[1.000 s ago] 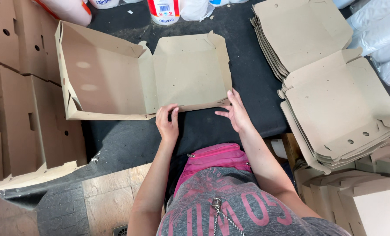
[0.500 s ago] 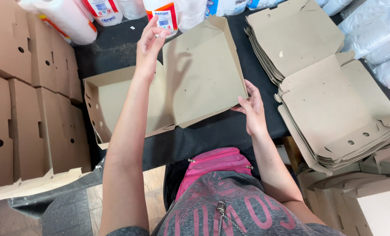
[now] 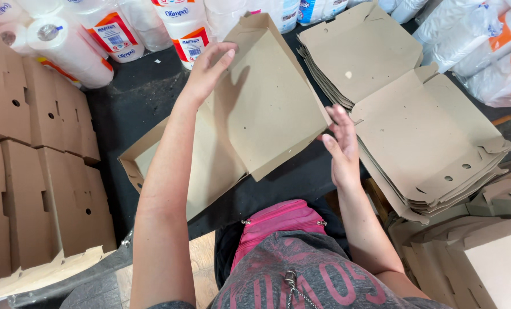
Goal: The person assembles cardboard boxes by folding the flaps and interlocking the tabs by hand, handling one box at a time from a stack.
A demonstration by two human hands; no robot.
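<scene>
Since the last frame the lid panel of the cardboard box (image 3: 249, 120) has swung a bit further over, and the right hand (image 3: 341, 146) has come off the edge and is now spread flat next to it. Left hand (image 3: 206, 71) has dropped slightly and sits on the far left edge of the raised lid, up near its top corner.

So right now: the box is half folded and sits in the middle of the dark surface (image 3: 135, 103). Its tray part lies to the left with low walls already up, and the lid stands tilted up from the middle fold, leaning toward the right. The left grip is loose, fingers stretched along the lid's far edge and resting on it rather than clamped round it. The right grip is wide open, palm facing the lid's right edge, fingertips just beside or barely touching it, can't tell which from this angle.

Other stuff around: a stack of flat box blanks (image 3: 415, 126) on the right, fanned out, with small round holes near one edge. Folded-up finished boxes (image 3: 32, 171) are piled on the left. Along the far side there are paper rolls in plastic wrap (image 3: 72, 46), and more wrapped packs (image 3: 484, 46) at the far right. A pink waist bag (image 3: 278, 223) sits at the person's front, close to the near edge of the surface.
</scene>
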